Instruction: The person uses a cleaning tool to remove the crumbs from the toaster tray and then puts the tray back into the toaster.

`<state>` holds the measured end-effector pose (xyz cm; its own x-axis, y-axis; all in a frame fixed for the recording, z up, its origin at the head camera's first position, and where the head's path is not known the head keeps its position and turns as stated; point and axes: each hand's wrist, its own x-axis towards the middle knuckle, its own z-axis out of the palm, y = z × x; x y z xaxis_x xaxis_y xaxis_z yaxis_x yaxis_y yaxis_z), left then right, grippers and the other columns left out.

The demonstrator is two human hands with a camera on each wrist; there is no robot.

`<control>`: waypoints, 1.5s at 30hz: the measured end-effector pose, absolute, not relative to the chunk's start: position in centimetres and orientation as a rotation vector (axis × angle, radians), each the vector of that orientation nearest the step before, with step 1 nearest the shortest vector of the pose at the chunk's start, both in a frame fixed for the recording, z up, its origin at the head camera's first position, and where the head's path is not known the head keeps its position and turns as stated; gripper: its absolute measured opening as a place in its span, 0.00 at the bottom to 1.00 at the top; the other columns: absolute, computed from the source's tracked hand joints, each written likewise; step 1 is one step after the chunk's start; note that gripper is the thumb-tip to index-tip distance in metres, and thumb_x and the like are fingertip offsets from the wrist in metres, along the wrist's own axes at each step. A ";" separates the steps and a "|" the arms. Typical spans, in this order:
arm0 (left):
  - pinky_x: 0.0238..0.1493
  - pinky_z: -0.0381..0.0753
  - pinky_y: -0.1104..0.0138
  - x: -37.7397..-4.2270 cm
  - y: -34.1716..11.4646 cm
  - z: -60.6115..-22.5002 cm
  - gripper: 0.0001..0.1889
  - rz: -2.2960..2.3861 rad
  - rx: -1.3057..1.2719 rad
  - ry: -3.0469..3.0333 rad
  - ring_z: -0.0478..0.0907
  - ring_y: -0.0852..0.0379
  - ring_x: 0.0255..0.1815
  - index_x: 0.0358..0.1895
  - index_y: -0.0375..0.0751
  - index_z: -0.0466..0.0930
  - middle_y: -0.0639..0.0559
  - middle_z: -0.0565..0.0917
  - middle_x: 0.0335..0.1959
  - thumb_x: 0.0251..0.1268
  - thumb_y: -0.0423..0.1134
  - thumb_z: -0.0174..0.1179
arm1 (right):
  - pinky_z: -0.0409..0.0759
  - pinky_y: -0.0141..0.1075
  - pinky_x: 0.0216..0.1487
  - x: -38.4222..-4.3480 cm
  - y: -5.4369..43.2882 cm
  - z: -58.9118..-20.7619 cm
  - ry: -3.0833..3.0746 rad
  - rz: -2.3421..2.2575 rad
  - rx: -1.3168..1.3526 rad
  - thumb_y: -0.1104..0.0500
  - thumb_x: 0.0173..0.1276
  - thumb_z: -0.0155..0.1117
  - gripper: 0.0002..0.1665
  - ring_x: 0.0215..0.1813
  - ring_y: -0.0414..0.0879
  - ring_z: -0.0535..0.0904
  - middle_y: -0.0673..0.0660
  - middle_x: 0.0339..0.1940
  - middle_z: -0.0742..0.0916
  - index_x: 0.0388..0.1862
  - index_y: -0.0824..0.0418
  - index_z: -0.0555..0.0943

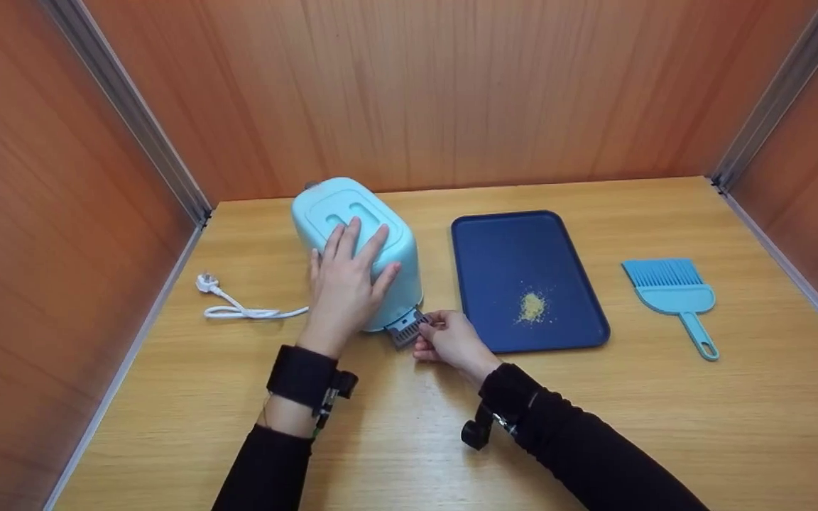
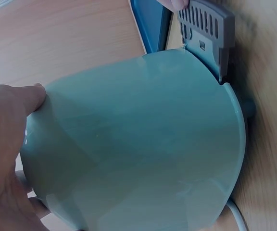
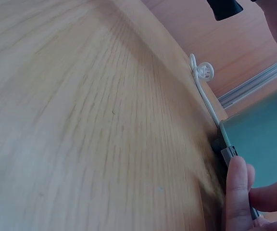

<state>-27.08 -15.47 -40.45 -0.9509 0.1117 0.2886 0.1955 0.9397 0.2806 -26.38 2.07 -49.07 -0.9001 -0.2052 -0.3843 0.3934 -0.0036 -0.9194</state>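
Observation:
A light blue toaster (image 1: 396, 301) stands upright on the table, its near end turned to me. My left hand (image 1: 345, 284) rests on the toaster's top with spread fingers, the thumb at the near corner. Low at that end, a crumb tray (image 1: 406, 333) with a grey slotted handle sticks partly out of the base. My right hand (image 1: 455, 341) pinches the handle between thumb and fingers. In the left wrist view the slotted crumb tray (image 2: 207, 21) shows beside the toaster's wall (image 2: 129, 134). How much of it is still inside is hidden.
Right of the toaster lies a dark blue baking tray (image 1: 515, 255) with a small heap of yellowish crumbs (image 1: 532, 306). A blue brush (image 1: 675, 294) lies farther right. The toaster's white cord and plug (image 1: 207, 283) lie to the left. Wooden panels (image 1: 451, 92) enclose the table.

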 end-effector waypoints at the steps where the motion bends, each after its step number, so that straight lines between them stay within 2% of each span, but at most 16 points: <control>1: 0.81 0.50 0.26 -27.1 -15.4 -40.5 0.33 -0.447 -0.227 -2.828 0.51 0.35 0.89 0.84 0.62 0.64 0.41 0.57 0.88 0.82 0.63 0.53 | 0.89 0.30 0.38 -26.5 2.0 -49.1 1.873 -1.958 0.195 0.71 0.84 0.52 0.22 0.31 0.40 0.81 0.58 0.38 0.81 0.72 0.77 0.70; 7: 0.82 0.51 0.27 -27.1 -15.4 -40.5 0.33 -0.437 -0.224 -2.829 0.51 0.35 0.89 0.84 0.62 0.64 0.41 0.57 0.88 0.82 0.63 0.53 | 0.90 0.31 0.40 -27.1 1.5 -49.1 1.864 -1.984 0.205 0.72 0.84 0.50 0.25 0.31 0.41 0.82 0.58 0.37 0.82 0.76 0.78 0.66; 13: 0.81 0.51 0.27 -27.1 -15.3 -40.5 0.33 -0.443 -0.233 -2.821 0.51 0.34 0.89 0.84 0.61 0.64 0.40 0.57 0.88 0.82 0.62 0.53 | 0.90 0.31 0.42 -27.7 1.2 -49.0 1.872 -1.996 0.251 0.72 0.83 0.51 0.25 0.33 0.42 0.84 0.60 0.38 0.84 0.75 0.77 0.67; 22: 0.80 0.53 0.26 -27.1 -15.3 -40.6 0.32 -0.442 -0.245 -2.790 0.53 0.34 0.88 0.83 0.60 0.67 0.39 0.59 0.87 0.82 0.61 0.55 | 0.90 0.32 0.45 -27.9 0.5 -49.1 1.864 -2.026 0.218 0.75 0.81 0.48 0.27 0.39 0.44 0.83 0.60 0.42 0.82 0.76 0.76 0.65; 27: 0.80 0.53 0.25 -27.1 -15.3 -40.6 0.32 -0.447 -0.257 -2.785 0.53 0.34 0.88 0.83 0.59 0.67 0.39 0.60 0.87 0.82 0.60 0.55 | 0.90 0.34 0.49 -27.8 0.4 -49.1 1.904 -2.019 0.189 0.78 0.77 0.47 0.37 0.40 0.45 0.84 0.61 0.44 0.80 0.83 0.71 0.57; 30: 0.80 0.53 0.25 -27.1 -15.3 -40.5 0.32 -0.440 -0.246 -2.799 0.53 0.34 0.88 0.83 0.60 0.66 0.39 0.59 0.87 0.82 0.61 0.54 | 0.90 0.34 0.50 -27.8 0.3 -49.1 1.909 -2.013 0.179 0.80 0.74 0.46 0.44 0.39 0.45 0.84 0.61 0.43 0.80 0.86 0.66 0.52; 33: 0.80 0.52 0.26 -27.1 -15.4 -40.4 0.32 -0.441 -0.242 -2.812 0.52 0.34 0.88 0.83 0.60 0.66 0.40 0.58 0.87 0.82 0.61 0.54 | 0.90 0.34 0.49 -27.8 0.2 -49.1 1.899 -2.016 0.169 0.82 0.72 0.45 0.47 0.38 0.45 0.84 0.60 0.41 0.79 0.87 0.64 0.50; 45: 0.80 0.51 0.24 -27.1 -15.5 -40.4 0.32 -0.464 -0.262 -2.816 0.53 0.33 0.88 0.83 0.59 0.66 0.39 0.59 0.87 0.82 0.60 0.55 | 0.88 0.33 0.55 -28.3 0.1 -49.1 1.930 -1.977 0.116 0.78 0.76 0.54 0.49 0.46 0.45 0.85 0.60 0.47 0.81 0.89 0.63 0.48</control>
<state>-27.06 -15.50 -40.40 -0.9460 0.1324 0.2960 0.2204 0.9321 0.2874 -28.31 0.08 -49.12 -0.9267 -0.2063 -0.3141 0.3189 0.0104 -0.9477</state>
